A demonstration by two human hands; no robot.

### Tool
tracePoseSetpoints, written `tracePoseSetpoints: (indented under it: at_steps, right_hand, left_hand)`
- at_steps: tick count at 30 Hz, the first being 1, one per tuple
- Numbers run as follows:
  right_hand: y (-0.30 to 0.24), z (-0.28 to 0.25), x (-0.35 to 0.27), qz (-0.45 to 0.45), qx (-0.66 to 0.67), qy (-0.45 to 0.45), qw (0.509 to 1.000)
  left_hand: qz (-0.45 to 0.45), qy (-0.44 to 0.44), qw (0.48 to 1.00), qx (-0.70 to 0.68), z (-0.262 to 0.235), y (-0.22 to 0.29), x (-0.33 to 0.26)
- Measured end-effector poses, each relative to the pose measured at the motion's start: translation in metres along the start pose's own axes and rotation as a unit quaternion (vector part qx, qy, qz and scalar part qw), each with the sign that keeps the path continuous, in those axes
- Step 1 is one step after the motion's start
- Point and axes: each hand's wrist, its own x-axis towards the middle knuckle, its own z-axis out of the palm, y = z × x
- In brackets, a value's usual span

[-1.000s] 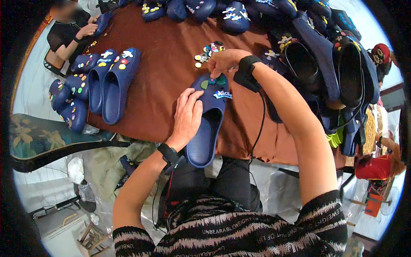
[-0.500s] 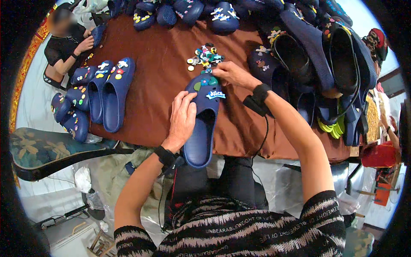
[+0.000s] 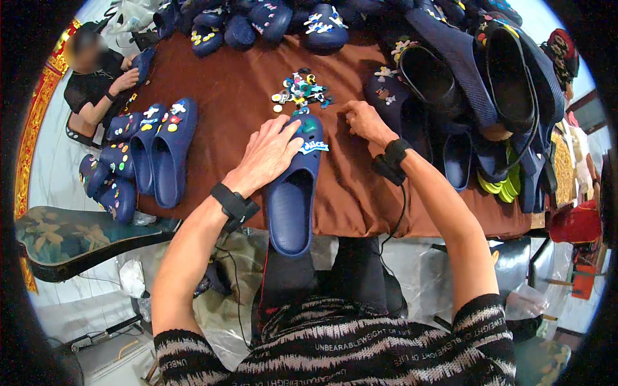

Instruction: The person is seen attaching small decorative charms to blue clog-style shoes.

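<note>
My left hand [image 3: 267, 154] lies flat and open, pinning the navy clog [image 3: 293, 193] at the surface's [image 3: 238, 90] near edge. My right hand [image 3: 364, 122], fingers curled, touches the cloth beside the charm pile [image 3: 301, 90]; whether it grips one, I cannot tell. I'd keep the clog steady and press charms squarely.

Both forearms came up from below, bare to the elbows with striped sleeves pushed up, and each wrist had a black band on it. The left hand [image 3: 269, 154] lay flat, palm down, fingers spread and pointing up-right. The right hand [image 3: 362, 121] reached further out, fingers curled into a loose pinch.
</note>
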Motion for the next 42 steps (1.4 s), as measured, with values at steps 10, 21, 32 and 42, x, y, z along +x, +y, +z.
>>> tracePoseSetpoints:
  at_steps: [10,21,32,42]
  right_hand:
    - [-0.024,0.022,0.036,-0.039,0.038,0.025,0.998]
    - [-0.024,0.024,0.04,-0.077,-0.066,0.075,0.992]
    - [-0.055,-0.003,-0.033,0.118,0.483,-0.163,0.852]
    - [-0.07,0.002,-0.032,0.064,0.341,-0.197,0.917]
  left_hand:
    - [-0.027,0.135,0.98,-0.143,0.013,-0.004,-0.041]
    - [-0.098,0.226,0.943,-0.221,0.053,0.027,-0.088]
    - [-0.112,0.236,0.941,-0.216,0.061,0.027,-0.09]
    - [-0.111,0.246,0.939,-0.214,0.062,0.026,-0.09]
